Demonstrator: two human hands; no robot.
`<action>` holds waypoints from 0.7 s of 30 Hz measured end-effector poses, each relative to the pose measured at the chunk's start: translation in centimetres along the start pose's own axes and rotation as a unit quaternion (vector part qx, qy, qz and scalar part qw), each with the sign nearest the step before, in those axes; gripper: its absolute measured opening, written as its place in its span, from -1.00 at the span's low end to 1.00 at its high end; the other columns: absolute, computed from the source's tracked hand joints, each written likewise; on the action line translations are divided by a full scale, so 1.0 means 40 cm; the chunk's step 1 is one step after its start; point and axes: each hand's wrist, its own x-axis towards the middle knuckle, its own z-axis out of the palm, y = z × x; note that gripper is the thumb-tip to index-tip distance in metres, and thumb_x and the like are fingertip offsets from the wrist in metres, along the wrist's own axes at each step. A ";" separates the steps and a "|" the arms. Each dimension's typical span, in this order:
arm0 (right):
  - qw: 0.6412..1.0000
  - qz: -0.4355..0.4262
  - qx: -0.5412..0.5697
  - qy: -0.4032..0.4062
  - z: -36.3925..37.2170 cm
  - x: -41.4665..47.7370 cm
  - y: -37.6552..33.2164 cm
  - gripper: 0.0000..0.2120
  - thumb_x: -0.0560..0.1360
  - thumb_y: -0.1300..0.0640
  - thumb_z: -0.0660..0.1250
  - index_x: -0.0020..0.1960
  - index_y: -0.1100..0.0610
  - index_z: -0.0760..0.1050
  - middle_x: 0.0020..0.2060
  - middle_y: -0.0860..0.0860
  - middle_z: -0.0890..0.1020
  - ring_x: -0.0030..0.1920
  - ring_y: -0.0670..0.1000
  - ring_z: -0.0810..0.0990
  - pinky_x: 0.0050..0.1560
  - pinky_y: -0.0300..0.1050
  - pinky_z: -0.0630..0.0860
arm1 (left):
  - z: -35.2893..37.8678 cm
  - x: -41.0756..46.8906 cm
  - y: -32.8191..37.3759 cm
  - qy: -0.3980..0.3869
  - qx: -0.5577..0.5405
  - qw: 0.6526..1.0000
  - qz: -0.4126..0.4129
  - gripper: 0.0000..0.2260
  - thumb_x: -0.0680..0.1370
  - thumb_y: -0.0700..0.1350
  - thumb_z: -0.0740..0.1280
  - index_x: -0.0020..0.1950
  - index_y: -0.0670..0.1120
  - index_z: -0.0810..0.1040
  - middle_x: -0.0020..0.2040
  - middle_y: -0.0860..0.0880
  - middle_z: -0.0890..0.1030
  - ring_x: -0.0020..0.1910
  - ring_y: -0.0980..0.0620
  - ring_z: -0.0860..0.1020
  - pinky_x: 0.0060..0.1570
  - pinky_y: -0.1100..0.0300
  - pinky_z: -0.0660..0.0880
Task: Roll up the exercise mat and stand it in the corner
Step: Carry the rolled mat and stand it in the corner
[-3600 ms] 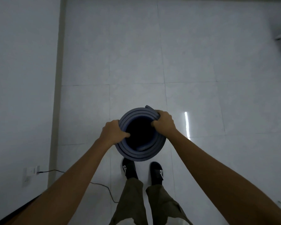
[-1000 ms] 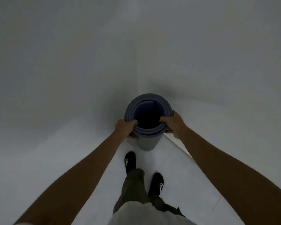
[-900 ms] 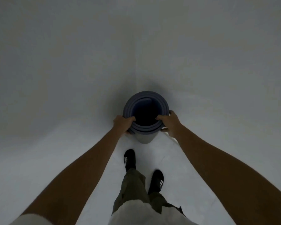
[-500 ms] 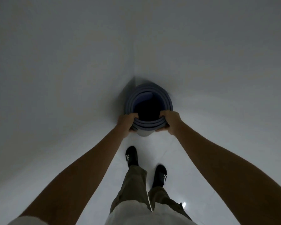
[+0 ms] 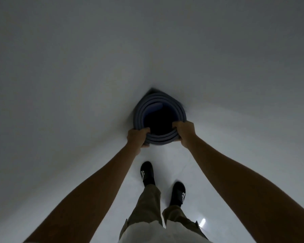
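The rolled-up exercise mat [image 5: 158, 102], dark blue-grey, stands on end and I look straight down into its dark hollow core. Its far side presses into the room corner where two white walls meet. My left hand [image 5: 136, 137] grips the near-left rim, fingers hooked over the top edge. My right hand [image 5: 183, 132] grips the near-right rim the same way. The lower part of the roll is hidden beneath its top ring.
White walls [image 5: 60, 76] close in on both sides of the mat. A glossy white tiled floor [image 5: 165, 158] lies below, with my two black shoes [image 5: 147, 172] a step behind the roll.
The mat has moved forward from open floor into the corner, and its far edge now touches the walls. Both hands have kept their grip on the rim. My feet stepped closer.
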 end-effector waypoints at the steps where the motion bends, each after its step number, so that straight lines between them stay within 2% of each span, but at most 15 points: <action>1: 1.000 0.001 -0.003 -0.005 0.006 -0.006 0.007 -0.70 0.38 0.26 0.42 0.11 0.22 0.58 -0.03 0.22 0.67 -0.04 0.27 0.66 -0.06 0.33 0.64 | -0.011 0.002 0.001 0.002 0.005 1.000 -0.001 -0.59 0.41 -0.14 0.54 0.20 -0.23 0.59 0.01 -0.23 0.68 -0.12 -0.18 0.66 -0.22 -0.08 0.67; 3: 1.000 0.007 -0.012 -0.021 0.016 -0.016 0.008 -0.65 0.41 0.19 0.46 0.18 0.18 0.54 0.01 0.21 0.67 -0.02 0.28 0.66 -0.13 0.33 0.66 | -0.026 0.001 0.012 0.006 0.025 1.000 0.001 -0.60 0.39 -0.14 0.55 0.18 -0.23 0.62 -0.02 -0.22 0.69 -0.15 -0.16 0.66 -0.22 -0.06 0.66; 5: 0.998 0.028 -0.014 -0.050 0.019 -0.024 -0.008 -0.59 0.43 0.13 0.50 0.23 0.15 0.51 0.04 0.22 0.66 -0.03 0.30 0.66 -0.21 0.30 0.67 | -0.032 -0.005 0.025 0.010 0.056 0.998 -0.001 -0.64 0.34 -0.07 0.60 0.04 -0.19 0.63 -0.09 -0.21 0.69 -0.19 -0.16 0.67 -0.21 -0.07 0.67; 7: 0.996 0.044 -0.020 -0.074 0.013 -0.033 -0.024 -0.53 0.41 0.09 0.55 0.25 0.14 0.49 0.05 0.23 0.66 -0.02 0.32 0.66 -0.25 0.28 0.66 | -0.030 -0.022 0.042 0.011 0.103 0.995 -0.005 -0.64 0.30 0.06 0.63 -0.13 -0.09 0.55 -0.20 -0.13 0.66 -0.26 -0.16 0.68 -0.16 -0.12 0.68; 8: 0.996 0.047 -0.026 -0.078 0.011 -0.035 -0.028 -0.50 0.39 0.07 0.57 0.26 0.13 0.49 0.06 0.24 0.66 -0.02 0.32 0.67 -0.25 0.28 0.66 | -0.030 -0.028 0.047 0.014 0.119 0.993 -0.004 -0.60 0.29 0.12 0.63 -0.15 -0.06 0.51 -0.23 -0.10 0.64 -0.28 -0.15 0.68 -0.15 -0.13 0.68; 12: 0.997 0.044 -0.030 -0.059 0.018 -0.043 -0.028 -0.47 0.39 0.12 0.57 0.29 0.16 0.48 0.08 0.25 0.64 -0.03 0.34 0.66 -0.24 0.33 0.66 | -0.027 -0.046 0.057 0.035 0.143 0.989 0.005 -0.48 0.27 0.18 0.62 -0.02 -0.10 0.51 -0.30 -0.05 0.60 -0.33 -0.07 0.66 -0.19 -0.15 0.68; 14: 0.997 0.041 -0.036 -0.050 0.020 -0.039 -0.030 -0.49 0.42 0.16 0.54 0.30 0.17 0.46 0.10 0.25 0.62 -0.03 0.34 0.65 -0.23 0.36 0.65 | -0.029 -0.055 0.068 0.026 0.160 0.987 0.014 -0.49 0.29 0.19 0.61 0.01 -0.06 0.49 -0.31 -0.01 0.61 -0.40 -0.01 0.65 -0.32 0.03 0.66; 16: 0.997 0.038 -0.057 -0.034 0.022 -0.032 -0.037 -0.49 0.42 0.18 0.53 0.31 0.19 0.45 0.11 0.26 0.61 -0.04 0.34 0.65 -0.23 0.37 0.65 | -0.031 -0.059 0.079 0.007 0.175 0.985 0.009 -0.50 0.30 0.18 0.60 0.01 -0.01 0.44 -0.30 0.01 0.60 -0.45 0.03 0.63 -0.44 0.17 0.55; 17: 0.997 0.036 -0.073 -0.017 0.024 -0.033 -0.045 -0.49 0.42 0.18 0.52 0.31 0.21 0.45 0.11 0.25 0.61 -0.06 0.33 0.65 -0.24 0.36 0.65 | -0.030 -0.058 0.084 0.000 0.172 0.985 -0.003 -0.47 0.28 0.18 0.62 0.02 -0.02 0.44 -0.28 -0.02 0.62 -0.41 -0.01 0.65 -0.41 0.15 0.55; 19: 0.994 0.023 -0.106 0.014 0.031 -0.033 -0.049 -0.53 0.45 0.21 0.49 0.31 0.23 0.45 0.08 0.22 0.60 -0.14 0.27 0.63 -0.25 0.31 0.67 | -0.028 -0.052 0.083 -0.002 0.156 0.988 -0.023 -0.36 0.19 0.17 0.65 0.10 -0.09 0.49 -0.24 -0.13 0.68 -0.31 -0.13 0.70 -0.32 -0.04 0.65; 21: 0.993 0.016 -0.113 0.021 0.036 -0.039 -0.046 -0.53 0.46 0.21 0.47 0.32 0.23 0.44 0.08 0.22 0.59 -0.18 0.24 0.61 -0.27 0.28 0.67 | -0.028 -0.048 0.077 0.010 0.129 0.992 -0.012 -0.35 0.17 0.06 0.67 0.15 -0.15 0.54 -0.21 -0.18 0.70 -0.31 -0.18 0.70 -0.31 -0.21 0.66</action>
